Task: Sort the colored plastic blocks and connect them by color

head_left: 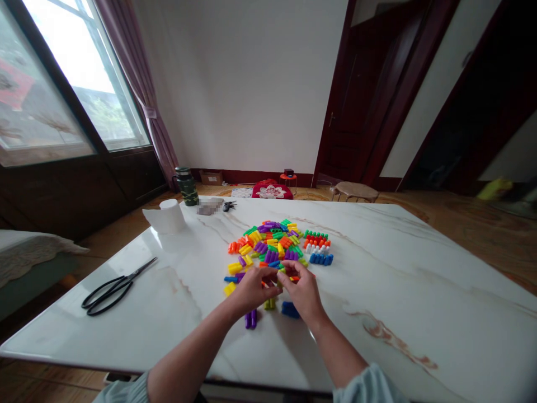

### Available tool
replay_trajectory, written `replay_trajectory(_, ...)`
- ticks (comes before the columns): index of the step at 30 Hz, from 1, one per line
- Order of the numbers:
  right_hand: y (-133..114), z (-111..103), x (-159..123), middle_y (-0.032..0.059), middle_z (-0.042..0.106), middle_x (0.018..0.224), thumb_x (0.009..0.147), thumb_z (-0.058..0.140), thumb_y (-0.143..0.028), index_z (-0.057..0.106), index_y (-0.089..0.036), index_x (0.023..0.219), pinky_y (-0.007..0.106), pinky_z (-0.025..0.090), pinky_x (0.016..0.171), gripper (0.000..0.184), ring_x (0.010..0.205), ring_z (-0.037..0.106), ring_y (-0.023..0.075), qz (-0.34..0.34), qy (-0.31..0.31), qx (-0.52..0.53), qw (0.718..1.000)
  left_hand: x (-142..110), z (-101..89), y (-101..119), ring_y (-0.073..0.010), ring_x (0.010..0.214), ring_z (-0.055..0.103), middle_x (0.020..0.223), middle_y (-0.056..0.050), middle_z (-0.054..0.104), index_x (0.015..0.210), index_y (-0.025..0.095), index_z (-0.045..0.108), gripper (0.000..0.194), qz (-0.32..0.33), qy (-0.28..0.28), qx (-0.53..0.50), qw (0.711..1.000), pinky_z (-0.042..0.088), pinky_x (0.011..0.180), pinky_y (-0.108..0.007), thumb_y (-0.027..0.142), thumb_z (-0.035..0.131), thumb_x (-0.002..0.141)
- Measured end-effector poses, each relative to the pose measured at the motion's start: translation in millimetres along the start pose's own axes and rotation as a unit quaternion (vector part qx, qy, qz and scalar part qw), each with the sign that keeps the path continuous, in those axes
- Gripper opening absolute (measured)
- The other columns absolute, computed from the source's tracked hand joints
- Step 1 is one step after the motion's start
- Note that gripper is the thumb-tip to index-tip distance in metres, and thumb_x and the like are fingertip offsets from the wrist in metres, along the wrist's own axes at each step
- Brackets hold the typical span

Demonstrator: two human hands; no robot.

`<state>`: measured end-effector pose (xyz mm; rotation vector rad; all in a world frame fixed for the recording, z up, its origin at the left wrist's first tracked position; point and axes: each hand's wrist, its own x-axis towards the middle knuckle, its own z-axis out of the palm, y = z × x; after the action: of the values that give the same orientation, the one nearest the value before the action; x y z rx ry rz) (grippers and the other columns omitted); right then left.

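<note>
Left hand (257, 285) curled, thumb set close to the forefinger; too hidden to tell whether gripping. Right hand (304, 288) narrowed to a pinch, apparently on a yellow-green plastic piece (281, 271), between both hands at the near side of the heap. Possible trouble: a slip or twist from so small a fingertip hold on a smooth-looking surface, then a drop among like-coloured pieces and a fiddly search.

Below and near, on the marble-patterned table (419, 268), a yellow-green pair (272, 304), a purple pair (253, 319) and a dark blue cluster (289, 309): liable to a nudge from a lowered wrist. Just beyond, the multicoloured heap of plastic pieces (260, 247), loosely spread: easily scattered by a knuckle or a hasty reach forward.

To the right of the heap, rows in green (318, 234), red (312, 242), white (316, 248) and blue (321, 259): at risk of disarray from an outward sweep of the right hand. Well apart on the left, black-handled scissors (113, 294), a white paper roll (170, 216) and a camouflage flask (187, 187): little threat, barring a broad leftward swing.
</note>
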<state>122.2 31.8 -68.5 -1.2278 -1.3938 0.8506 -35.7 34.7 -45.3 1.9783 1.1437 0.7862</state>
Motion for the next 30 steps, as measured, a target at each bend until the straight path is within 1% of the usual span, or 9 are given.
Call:
replay_trajectory(5, -3, 0, 0, 0.0079, 0.069, 0.086, 0.072, 0.067, -0.037, 0.068, -0.015, 0.097, 0.034, 0.054, 0.073, 0.033, 0.08, 0.065, 0.0216, 0.005, -0.003, 0.028, 1.0, 2, 2.3, -9, -0.0091, 0.058, 0.053, 0.061, 0.003, 0.057, 0.072, 0.014, 0.062, 0.005, -0.02, 0.028, -0.035, 0.999, 0.041, 0.056, -0.019, 0.019, 0.061, 0.073)
replay_trajectory(7, -4, 0, 0, 0.0076, 0.07, 0.084, 0.072, 0.068, -0.037, 0.068, -0.016, 0.093, 0.035, 0.053, 0.073, 0.03, 0.077, 0.065, 0.0213, 0.003, -0.017, 0.02, 1.0, 3, 4.3, -15, -0.0098, 0.059, 0.055, 0.063, 0.003, 0.057, 0.076, 0.014, 0.061, 0.007, -0.034, 0.042, -0.083, 0.995, 0.044, 0.057, -0.02, 0.018, 0.063, 0.071)
replay_trajectory(9, -6, 0, -1, 0.007, 0.071, 0.082, 0.072, 0.067, -0.036, 0.068, -0.017, 0.087, 0.035, 0.053, 0.074, 0.025, 0.075, 0.065, 0.0209, -0.004, -0.028, 0.005, 1.0, 4, 6.3, -19, -0.0116, 0.06, 0.059, 0.064, 0.003, 0.059, 0.085, 0.014, 0.061, 0.018, -0.05, 0.059, -0.13, 0.989, 0.047, 0.059, -0.022, 0.018, 0.065, 0.068)
replay_trajectory(12, -8, -2, -1, 0.006, 0.071, 0.08, 0.072, 0.066, -0.036, 0.068, -0.018, 0.083, 0.034, 0.052, 0.073, 0.021, 0.074, 0.064, 0.0205, -0.01, -0.03, -0.018, 0.999, 4, 8.0, -21, -0.0139, 0.062, 0.062, 0.066, 0.002, 0.062, 0.096, 0.014, 0.06, 0.031, -0.062, 0.079, -0.151, 0.983, 0.051, 0.061, -0.025, 0.02, 0.069, 0.067)
replay_trajectory(17, -8, -5, 1, 0.0052, 0.071, 0.078, 0.075, 0.064, -0.038, 0.067, -0.018, 0.082, 0.032, 0.051, 0.071, 0.021, 0.073, 0.064, 0.0199, -0.01, -0.021, -0.036, 0.999, 3, 5.7, -19, -0.0164, 0.068, 0.067, 0.074, -0.004, 0.069, 0.096, 0.014, 0.063, 0.029, -0.047, 0.082, -0.066, 0.993, 0.053, 0.066, -0.027, 0.026, 0.071, 0.071)
replay_trajectory(22, -6, -16, 9, 0.0062, 0.071, 0.078, 0.075, 0.065, -0.045, 0.066, -0.018, 0.083, 0.032, 0.054, 0.069, 0.029, 0.072, 0.065, 0.0204, -0.007, 0.034, -0.007, 0.999, 0, 1.2, -14, -0.0171, 0.073, 0.069, 0.081, -0.005, 0.074, 0.091, 0.015, 0.069, 0.017, -0.037, 0.028, 0.023, 0.999, 0.054, 0.072, -0.028, 0.021, 0.067, 0.075)
replay_trajectory(25, -2, -27, 15, 0.0073, 0.071, 0.08, 0.076, 0.063, -0.052, 0.065, -0.017, 0.088, 0.031, 0.054, 0.064, 0.037, 0.071, 0.065, 0.0207, 0.009, 0.063, 0.012, 0.998, -4, -0.8, -10, -0.0213, 0.085, 0.069, 0.094, -0.006, 0.074, 0.099, 0.018, 0.072, 0.026, -0.009, -0.012, 0.132, 0.991, 0.053, 0.078, -0.031, 0.022, 0.07, 0.073)
replay_trajectory(27, 3, -37, 19, 0.0074, 0.071, 0.08, 0.078, 0.059, -0.054, 0.064, -0.017, 0.091, 0.03, 0.053, 0.059, 0.039, 0.065, 0.064, 0.0196, 0.012, 0.084, -0.004, 0.996, -5, -1.2, -9, -0.0257, 0.096, 0.067, 0.104, -0.008, 0.072, 0.107, 0.021, 0.071, 0.036, 0.007, -0.043, 0.199, 0.979, 0.051, 0.084, -0.035, 0.024, 0.074, 0.071)
replay_trajectory(30, 8, -56, 24, 0.0075, 0.071, 0.082, 0.082, 0.055, -0.049, 0.063, -0.018, 0.092, 0.03, 0.051, 0.063, 0.034, 0.065, 0.064, 0.0189, -0.039, 0.128, -0.121, 0.984, -6, -0.5, -8, -0.0279, 0.104, 0.064, 0.113, -0.008, 0.07, 0.114, 0.023, 0.07, 0.043, 0.007, -0.065, 0.238, 0.969, 0.049, 0.089, -0.036, 0.028, 0.075, 0.072)
